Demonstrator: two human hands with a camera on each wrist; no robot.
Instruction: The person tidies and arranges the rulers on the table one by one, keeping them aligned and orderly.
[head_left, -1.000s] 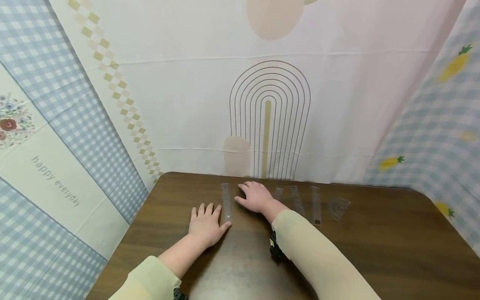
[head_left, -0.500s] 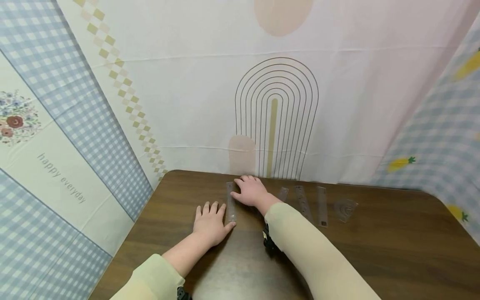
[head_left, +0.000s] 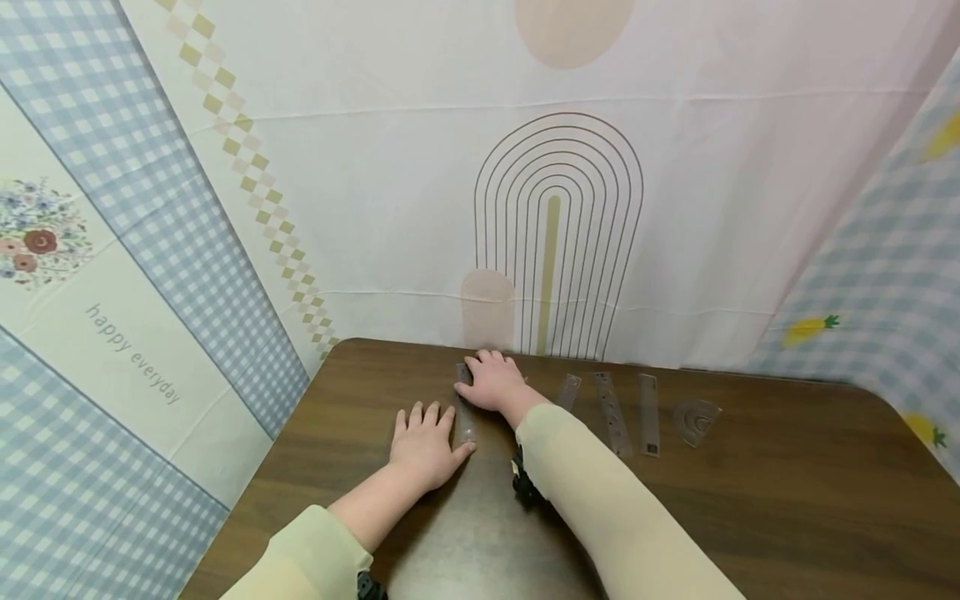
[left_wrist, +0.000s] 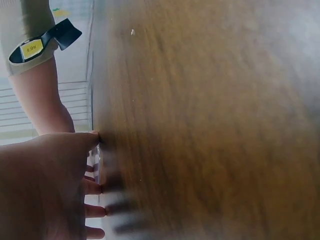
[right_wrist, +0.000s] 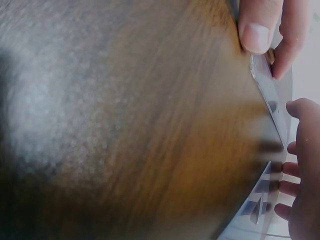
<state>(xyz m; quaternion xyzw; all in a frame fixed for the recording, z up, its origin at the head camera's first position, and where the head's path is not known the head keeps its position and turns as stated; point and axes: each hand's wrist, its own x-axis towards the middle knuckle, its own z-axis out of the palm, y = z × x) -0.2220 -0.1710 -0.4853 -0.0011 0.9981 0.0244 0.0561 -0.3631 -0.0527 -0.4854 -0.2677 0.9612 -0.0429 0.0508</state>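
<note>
The clear ruler (head_left: 466, 422) lies flat on the brown table (head_left: 712, 517), between the person's two hands. The left hand (head_left: 423, 450) has its fingers spread, their tips down just beside the ruler, the thumb reaching to its near end; touching or barely apart, I can't tell. The right hand (head_left: 495, 382) reaches over the far part, its thumb well apart from the fingers and laid across the strip; how hard it presses I can't make out. Beyond the right fingers, toward the person's right, lie a short clear strip (head_left: 571, 390), a patterned strip (head_left: 613, 415), a straight strip (head_left: 649, 417) and a fan-shaped piece (head_left: 695, 423). I'd judge the step in hand to be steadying or shifting that ruler by its ends. The next move would call for light, even fingertip pressure, as something so thin could easily skid.
</note>
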